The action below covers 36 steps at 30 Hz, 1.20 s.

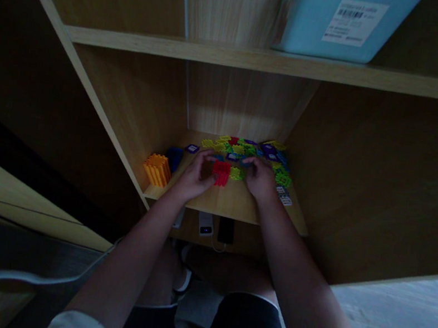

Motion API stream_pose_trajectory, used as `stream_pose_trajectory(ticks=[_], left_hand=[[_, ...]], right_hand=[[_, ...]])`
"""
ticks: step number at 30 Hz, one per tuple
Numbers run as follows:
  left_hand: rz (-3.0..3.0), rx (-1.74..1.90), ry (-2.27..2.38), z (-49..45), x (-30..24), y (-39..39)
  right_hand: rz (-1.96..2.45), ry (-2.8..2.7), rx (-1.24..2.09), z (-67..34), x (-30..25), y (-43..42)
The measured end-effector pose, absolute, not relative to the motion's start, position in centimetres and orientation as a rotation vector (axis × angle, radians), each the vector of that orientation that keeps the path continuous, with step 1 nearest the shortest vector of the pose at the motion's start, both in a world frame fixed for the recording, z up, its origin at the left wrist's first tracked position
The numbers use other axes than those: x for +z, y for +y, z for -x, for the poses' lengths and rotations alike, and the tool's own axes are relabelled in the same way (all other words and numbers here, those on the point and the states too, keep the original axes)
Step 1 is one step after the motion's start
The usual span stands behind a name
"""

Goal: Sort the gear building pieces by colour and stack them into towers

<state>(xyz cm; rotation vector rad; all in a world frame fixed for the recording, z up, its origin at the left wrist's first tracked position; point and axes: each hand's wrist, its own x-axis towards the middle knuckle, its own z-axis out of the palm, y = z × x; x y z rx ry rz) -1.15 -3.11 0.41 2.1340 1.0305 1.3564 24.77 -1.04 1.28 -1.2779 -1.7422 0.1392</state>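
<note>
A stack of red interlocking plastic pieces [220, 173] stands on the lower shelf, in front of the loose pile. My left hand [196, 178] is curled round its left side, the thumb against the stack and the fingers reaching behind it. To the right, my right hand [259, 178] hovers over the near edge of the pile with its fingers stretched out towards blue pieces. Between stack and right hand lies a yellow-green piece [236, 174]. Loose yellow pieces [220, 146] and other notched flat pieces in green, red, blue and purple spread behind both hands.
An orange stack [157, 169] and a dark blue stack [174, 158] stand by the left wall. Grey-white pieces [283, 196] lie at the right. A light blue bin [332, 23] sits on the upper shelf [221, 56]. Below are a white device [205, 224] and a black one [226, 230].
</note>
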Motion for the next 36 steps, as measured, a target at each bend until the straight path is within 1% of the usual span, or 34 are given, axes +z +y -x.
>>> stream_pose_trajectory(ticks=[4, 7, 10, 17, 22, 27, 33, 36], left_hand=[[-2.16, 1.369, 1.028, 1.2, 0.43, -3.15], [-2.151, 1.364, 1.032, 1.25, 0.58, -3.26], [-2.155, 1.341, 1.055, 1.31, 0.7, -3.32], [-2.148, 1.342, 1.049, 1.33, 0.36, -3.01], [-2.166, 1.36, 1.043, 1.3, 0.46, -3.07], [-2.16, 1.331, 1.061, 1.4, 0.68, -3.15], [-2.145, 1.324, 1.062, 1.41, 0.49, -2.98], [-2.141, 1.328, 1.072, 1.36, 0.48, -3.0]], right_hand=[[1.351, -1.95, 0.122, -24.6, 0.64, -0.91], [1.431, -1.971, 0.11, -24.26, 0.49, -0.99], [1.577, -1.884, 0.05, -24.22, 0.71, -1.14], [1.925, -1.48, -0.146, -24.86, 0.77, -1.5], [1.976, -1.453, -0.136, -24.89, 0.76, -1.43], [2.024, -1.492, -0.035, -24.74, 1.31, -1.51], [1.844, -1.62, 0.062, -24.6, 1.27, -1.51], [1.852, -1.572, 0.077, -24.48, 1.26, -1.57]])
